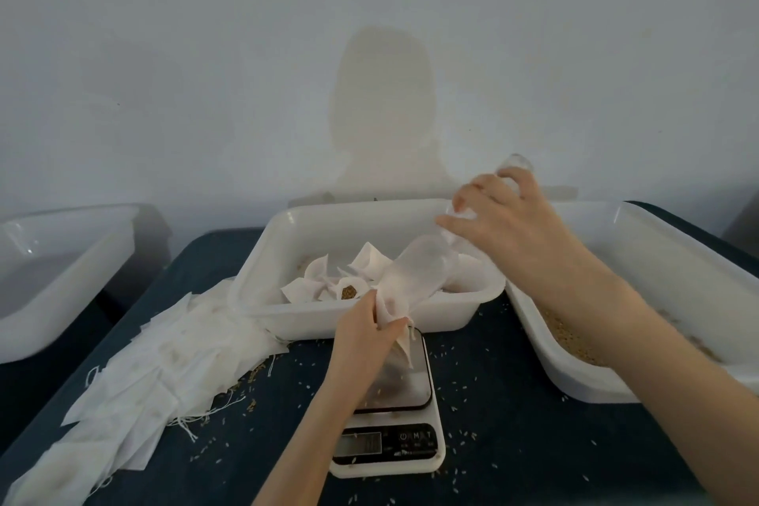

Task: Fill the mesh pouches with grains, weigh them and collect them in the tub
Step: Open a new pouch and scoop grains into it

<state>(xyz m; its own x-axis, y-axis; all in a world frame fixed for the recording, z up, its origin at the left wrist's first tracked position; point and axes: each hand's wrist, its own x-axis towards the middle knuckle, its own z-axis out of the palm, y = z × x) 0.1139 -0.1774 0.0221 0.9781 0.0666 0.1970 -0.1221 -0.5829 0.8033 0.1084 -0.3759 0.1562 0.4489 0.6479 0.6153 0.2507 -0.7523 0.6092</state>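
Note:
My left hand (363,331) grips the bunched lower end of a white mesh pouch (400,290) just above the steel plate of a small digital scale (394,419). My right hand (505,218) holds a clear plastic cup (447,242) tilted down, its mouth pushed inside the pouch. Behind them stands the middle white tub (287,259) with several filled and loose pouches (349,283) in it. A white tub (657,259) on the right holds brown grains (571,337).
A long heap of flat empty pouches (164,366) with loose strings lies on the dark table (534,444) at the left. Spilled grains are scattered round the scale. Another white tub (61,259) stands at the far left. A pale wall rises behind.

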